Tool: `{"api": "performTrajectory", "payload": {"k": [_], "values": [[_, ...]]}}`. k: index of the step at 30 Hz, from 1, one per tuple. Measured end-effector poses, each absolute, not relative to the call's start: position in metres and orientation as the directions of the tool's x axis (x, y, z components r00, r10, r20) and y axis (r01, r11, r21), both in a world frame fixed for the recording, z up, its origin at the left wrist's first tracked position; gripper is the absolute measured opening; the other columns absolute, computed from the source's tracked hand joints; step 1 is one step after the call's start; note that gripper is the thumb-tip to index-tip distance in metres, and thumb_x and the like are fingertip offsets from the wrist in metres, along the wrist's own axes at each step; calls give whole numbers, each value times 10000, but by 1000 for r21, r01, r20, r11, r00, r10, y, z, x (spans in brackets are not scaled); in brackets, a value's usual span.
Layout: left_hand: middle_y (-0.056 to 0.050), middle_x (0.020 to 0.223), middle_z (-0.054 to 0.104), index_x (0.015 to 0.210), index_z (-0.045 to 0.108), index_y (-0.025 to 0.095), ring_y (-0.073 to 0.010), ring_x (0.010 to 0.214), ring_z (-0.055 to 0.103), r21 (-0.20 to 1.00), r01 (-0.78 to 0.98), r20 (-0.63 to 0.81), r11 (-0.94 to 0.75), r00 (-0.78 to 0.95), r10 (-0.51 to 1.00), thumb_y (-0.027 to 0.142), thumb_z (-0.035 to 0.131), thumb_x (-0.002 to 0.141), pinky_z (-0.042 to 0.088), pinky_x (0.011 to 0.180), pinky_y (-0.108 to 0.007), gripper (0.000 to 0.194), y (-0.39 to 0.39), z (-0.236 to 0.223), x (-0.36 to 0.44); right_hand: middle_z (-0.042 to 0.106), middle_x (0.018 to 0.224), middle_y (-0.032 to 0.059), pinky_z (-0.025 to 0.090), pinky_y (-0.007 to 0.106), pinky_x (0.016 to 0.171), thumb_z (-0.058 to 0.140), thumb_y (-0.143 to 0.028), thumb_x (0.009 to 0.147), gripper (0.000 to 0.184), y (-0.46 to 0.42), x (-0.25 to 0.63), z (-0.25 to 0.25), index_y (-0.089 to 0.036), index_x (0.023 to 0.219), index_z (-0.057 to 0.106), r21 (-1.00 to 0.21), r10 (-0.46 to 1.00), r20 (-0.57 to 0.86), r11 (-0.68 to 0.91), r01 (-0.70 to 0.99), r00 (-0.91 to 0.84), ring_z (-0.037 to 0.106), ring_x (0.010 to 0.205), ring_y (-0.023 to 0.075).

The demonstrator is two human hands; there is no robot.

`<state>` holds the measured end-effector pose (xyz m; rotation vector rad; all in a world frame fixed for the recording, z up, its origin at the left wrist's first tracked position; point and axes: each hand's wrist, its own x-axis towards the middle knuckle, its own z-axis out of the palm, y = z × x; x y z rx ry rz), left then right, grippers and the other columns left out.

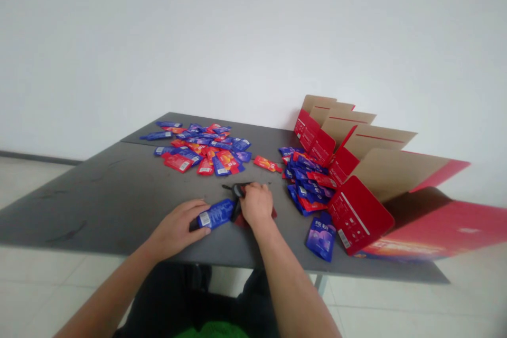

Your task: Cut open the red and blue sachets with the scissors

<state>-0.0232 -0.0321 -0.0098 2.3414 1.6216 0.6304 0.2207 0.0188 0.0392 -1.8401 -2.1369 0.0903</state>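
My left hand (182, 227) is closed on one end of a blue pouch (216, 214), whose white barcode label faces up near my fingers. The pouch lies low over the table, its other end beside a black handheld device (238, 190). My right hand (257, 203) is wrapped around that device; its exact kind is hard to make out, since my fingers cover most of it. Something dark red shows under my right hand, largely hidden. A single red-orange pouch (267, 163) lies beyond my right hand.
Blue and red pouches (206, 142) spread across the table's far left. More pouches (309, 179) are heaped on the right, with one blue pouch (321, 237) near the front edge. Several open red cartons (360, 216) line the right side of the dark table (119, 195), flaps raised.
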Motion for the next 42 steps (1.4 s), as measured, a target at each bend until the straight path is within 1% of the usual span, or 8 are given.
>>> {"api": "performTrajectory", "payload": {"k": [6,11,16,20,23,31,37,42], "values": [[-85,1420,659,1361,648,276,-304,1315,597,466,769,245,-437,363,899,272,657,829,466,1152,-435,532,-29,-11,-24,697,1121,59,452,377,850,645,-318,924,126,-29,166,34,-244,990,723,-284,866,290,484,828,-407,541,1040,261],[-98,1394,675,1312,692,261,-324,1321,587,418,806,228,-420,354,907,400,677,868,439,1177,-462,465,-31,-10,-23,700,1114,69,448,362,844,620,-301,947,131,-7,186,23,-248,978,736,-295,933,218,342,892,-286,554,1036,255],[-125,1467,625,1368,671,234,-341,1350,575,392,835,230,-385,316,920,529,690,870,434,1186,-496,579,-32,-14,-26,704,1125,109,447,374,846,602,-321,975,183,27,224,39,-215,1013,746,-241,977,198,123,963,-75,569,1037,270],[-109,1410,667,1324,696,244,-340,1309,607,412,813,248,-410,334,910,391,699,834,461,1165,-486,512,-29,-15,-25,689,1163,91,451,380,866,670,-326,917,169,-5,191,41,-231,1045,727,-257,913,338,325,910,-230,545,1068,273],[-81,1336,709,1263,718,262,-323,1287,621,436,784,255,-441,362,896,259,652,807,482,1146,-448,461,-28,-11,-23,693,1111,64,455,375,853,679,-338,904,128,-28,165,29,-242,978,720,-287,866,314,478,830,-390,541,1041,260],[-131,1483,609,1382,659,220,-346,1365,561,386,840,209,-382,324,923,527,665,893,420,1195,-515,577,-31,-14,-26,702,1108,100,452,376,836,642,-271,928,138,18,218,37,-211,995,747,-265,981,184,111,958,-63,566,1033,275],[-93,1413,671,1375,653,253,-312,1318,601,440,775,249,-454,380,891,296,647,856,460,1166,-456,521,-28,-13,-25,695,1096,59,451,366,857,663,-337,918,134,-26,171,34,-240,986,726,-306,879,306,455,836,-367,542,1036,258],[-107,1370,692,1328,685,238,-298,1277,629,392,801,281,-453,365,888,371,652,885,487,1140,-444,464,-31,-11,-24,698,1137,65,440,360,851,597,-303,964,161,-15,178,19,-246,999,743,-317,944,215,308,897,-249,547,1039,250]]}}
